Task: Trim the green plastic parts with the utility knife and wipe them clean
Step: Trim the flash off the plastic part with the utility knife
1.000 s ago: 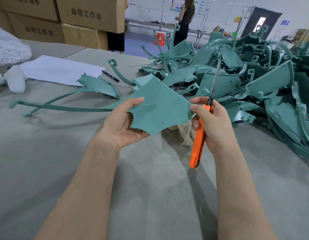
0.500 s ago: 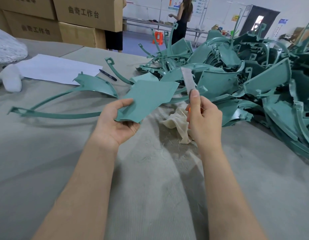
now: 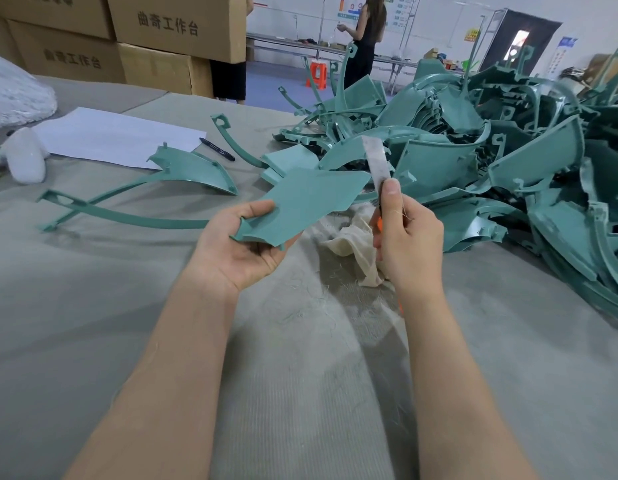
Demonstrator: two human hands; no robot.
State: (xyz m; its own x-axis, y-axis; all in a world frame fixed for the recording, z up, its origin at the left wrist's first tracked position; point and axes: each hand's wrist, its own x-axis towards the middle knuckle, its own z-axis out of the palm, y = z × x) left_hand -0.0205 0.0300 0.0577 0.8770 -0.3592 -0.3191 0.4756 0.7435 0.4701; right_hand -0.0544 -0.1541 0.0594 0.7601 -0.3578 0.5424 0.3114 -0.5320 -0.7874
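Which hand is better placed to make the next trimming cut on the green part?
Right, probably. The right hand grips the knife, blade out and pointing up, close beside the right edge of the green part. The left hand holds that part at its near end, so it serves to steady it.

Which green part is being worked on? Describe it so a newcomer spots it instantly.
Start at the big heap of green parts on the right of the grey table. Just left of it, the left hand holds one flat green panel. Unlike every other part, it is raised in a hand, not lying down.
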